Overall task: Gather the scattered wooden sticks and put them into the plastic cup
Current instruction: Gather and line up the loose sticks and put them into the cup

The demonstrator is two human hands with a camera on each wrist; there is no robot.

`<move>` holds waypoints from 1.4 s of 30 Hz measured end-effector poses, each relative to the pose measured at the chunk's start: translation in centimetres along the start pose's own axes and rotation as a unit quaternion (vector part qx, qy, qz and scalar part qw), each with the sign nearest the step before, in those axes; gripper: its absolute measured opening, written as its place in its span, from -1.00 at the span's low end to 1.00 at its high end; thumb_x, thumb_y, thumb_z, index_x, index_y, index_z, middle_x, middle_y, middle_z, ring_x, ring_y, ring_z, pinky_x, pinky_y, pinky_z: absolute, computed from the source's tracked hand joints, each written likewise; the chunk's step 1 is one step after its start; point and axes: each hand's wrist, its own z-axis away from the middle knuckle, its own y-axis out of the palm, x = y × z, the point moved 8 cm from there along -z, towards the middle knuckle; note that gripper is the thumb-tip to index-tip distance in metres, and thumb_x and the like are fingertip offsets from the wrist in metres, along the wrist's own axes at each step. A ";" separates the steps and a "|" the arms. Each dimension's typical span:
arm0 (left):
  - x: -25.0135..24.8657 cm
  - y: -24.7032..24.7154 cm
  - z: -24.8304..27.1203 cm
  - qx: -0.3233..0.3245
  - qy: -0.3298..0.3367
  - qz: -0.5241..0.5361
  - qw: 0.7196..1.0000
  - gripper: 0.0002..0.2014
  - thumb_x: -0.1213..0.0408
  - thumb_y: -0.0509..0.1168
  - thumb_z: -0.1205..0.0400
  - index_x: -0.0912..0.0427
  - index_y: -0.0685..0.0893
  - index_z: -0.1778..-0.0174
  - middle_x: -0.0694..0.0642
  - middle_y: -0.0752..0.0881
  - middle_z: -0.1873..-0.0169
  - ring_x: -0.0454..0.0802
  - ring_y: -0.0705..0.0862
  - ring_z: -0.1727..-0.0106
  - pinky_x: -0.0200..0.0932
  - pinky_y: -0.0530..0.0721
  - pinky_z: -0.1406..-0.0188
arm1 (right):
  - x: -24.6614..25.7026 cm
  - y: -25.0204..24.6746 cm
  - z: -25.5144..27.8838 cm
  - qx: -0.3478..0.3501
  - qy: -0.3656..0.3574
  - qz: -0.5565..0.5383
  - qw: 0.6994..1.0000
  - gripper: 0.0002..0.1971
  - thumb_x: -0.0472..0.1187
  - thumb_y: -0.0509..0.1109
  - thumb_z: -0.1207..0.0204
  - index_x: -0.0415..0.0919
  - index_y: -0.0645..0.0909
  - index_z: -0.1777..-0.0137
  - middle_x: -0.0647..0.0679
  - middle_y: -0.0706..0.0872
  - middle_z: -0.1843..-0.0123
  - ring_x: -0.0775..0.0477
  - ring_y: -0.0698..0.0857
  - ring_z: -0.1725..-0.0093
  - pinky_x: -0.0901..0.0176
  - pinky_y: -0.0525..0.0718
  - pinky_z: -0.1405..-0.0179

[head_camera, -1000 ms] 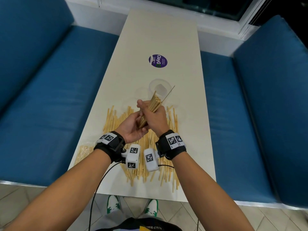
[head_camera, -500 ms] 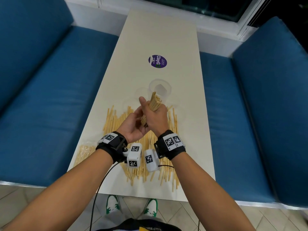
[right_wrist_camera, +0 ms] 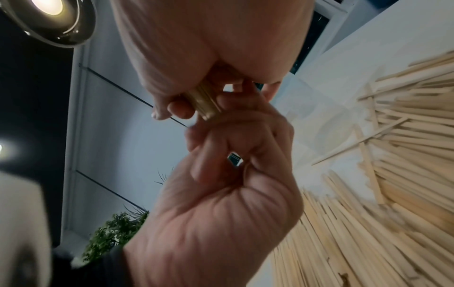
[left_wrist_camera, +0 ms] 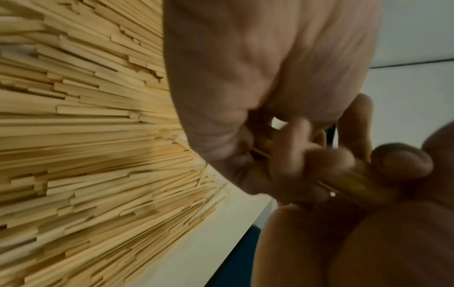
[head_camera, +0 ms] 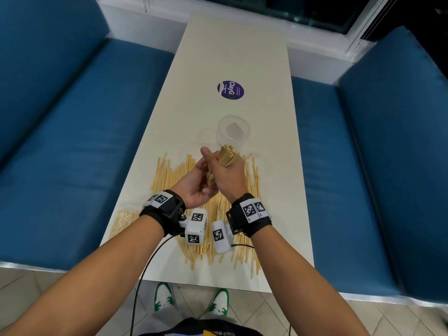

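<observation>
A bundle of wooden sticks (head_camera: 226, 157) is gripped in the right hand (head_camera: 226, 177), whose fingers are curled round it, above the counter (head_camera: 232, 44). The lower end of the bundle is steadied by the left hand (head_camera: 196, 184), its fingers curled against the sticks. One second ago a single stick was seen jutting out of the bundle toward the far right corner of the counter; half a second ago it had been drawn in, and now the ends are seen packed nearly flush. The bundle has also been carried slightly toward the far end, where the plastic cup (head_camera: 234, 132) stands upright near the middle of the counter, just beyond the raised tips.

From this it is judged that the squaring of the bundle is nearly done and that lowering it into the cup is the step in hand. The cup appears empty, though its clear wall makes that hard to confirm. Many scattered sticks (head_camera: 174, 175) are left spread across the near end of the counter, so most of the task is judged to remain.
</observation>
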 end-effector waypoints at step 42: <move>-1.3 -0.8 -1.3 -0.107 0.036 -0.160 0.981 -0.76 0.20 0.19 -0.82 0.24 0.65 0.05 0.12 0.69 0.36 -0.17 0.54 0.62 -0.39 0.32 0.82 | 2.2 -3.7 -4.0 -0.048 -0.150 0.200 0.967 -0.69 -0.15 0.29 -0.78 -0.26 0.65 0.18 -0.06 0.72 0.22 0.05 0.63 0.26 0.37 0.52 0.19</move>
